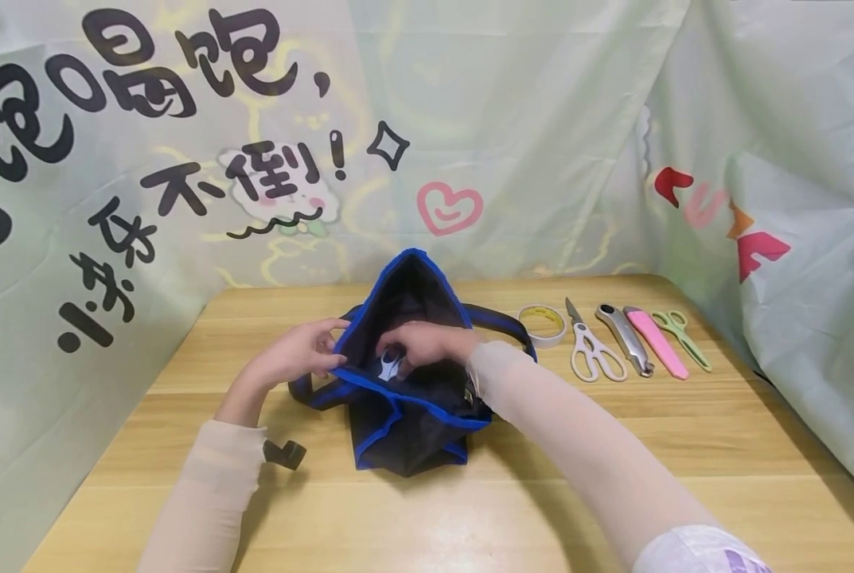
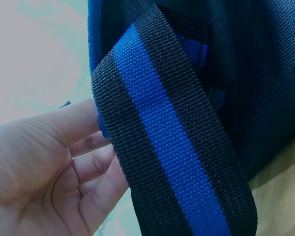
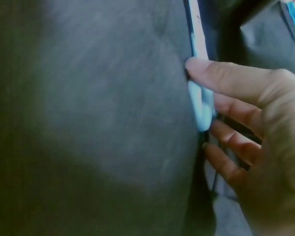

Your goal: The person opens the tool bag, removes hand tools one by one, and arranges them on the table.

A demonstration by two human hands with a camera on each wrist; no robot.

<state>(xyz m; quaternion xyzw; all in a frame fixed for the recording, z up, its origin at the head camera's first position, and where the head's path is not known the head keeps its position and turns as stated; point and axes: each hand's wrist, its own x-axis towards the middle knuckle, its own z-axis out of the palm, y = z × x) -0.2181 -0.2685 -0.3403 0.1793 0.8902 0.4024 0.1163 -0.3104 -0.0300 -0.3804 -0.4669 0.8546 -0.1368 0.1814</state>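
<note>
A black fabric bag with blue trim stands open in the middle of the wooden table. My left hand pinches the bag's blue rim on its left side. In the left wrist view the left hand sits beside the black and blue striped strap, thumb against the blue edge. My right hand reaches into the bag's mouth and pinches a small flat white object. The right wrist view shows my right hand with thumb and fingers on that white piece against the dark lining.
To the right of the bag lie a tape roll, white scissors, a grey utility knife, a pink-sheathed knife and green scissors. A printed cloth backdrop encloses the table's back and sides.
</note>
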